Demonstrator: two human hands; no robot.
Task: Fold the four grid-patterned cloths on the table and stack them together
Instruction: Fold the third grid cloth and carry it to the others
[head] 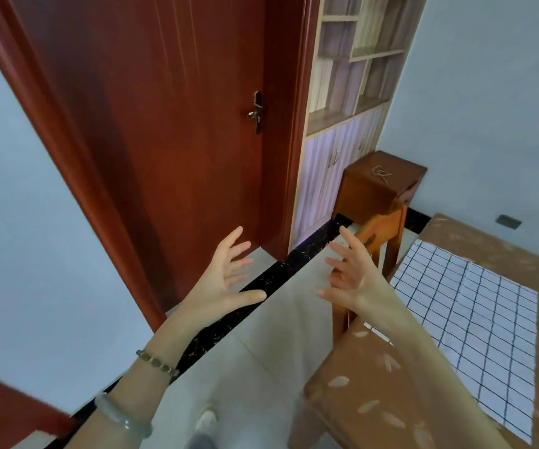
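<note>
A white cloth with a dark grid pattern (475,322) lies spread flat on the wooden table (368,393) at the right. A fold line or a second overlapping cloth shows across it; I cannot tell how many cloths lie there. My left hand (226,277) is raised over the floor, fingers spread, holding nothing. My right hand (355,277) is also up in the air with fingers apart, just left of the cloth's near-left corner, not touching it. Two bracelets sit on my left wrist.
A red-brown door (164,124) stands ahead on the left. A cupboard with shelves (342,124) and a small wooden side table (378,189) stand behind the work table. Pale floor tiles with a black strip (261,286) lie below my hands.
</note>
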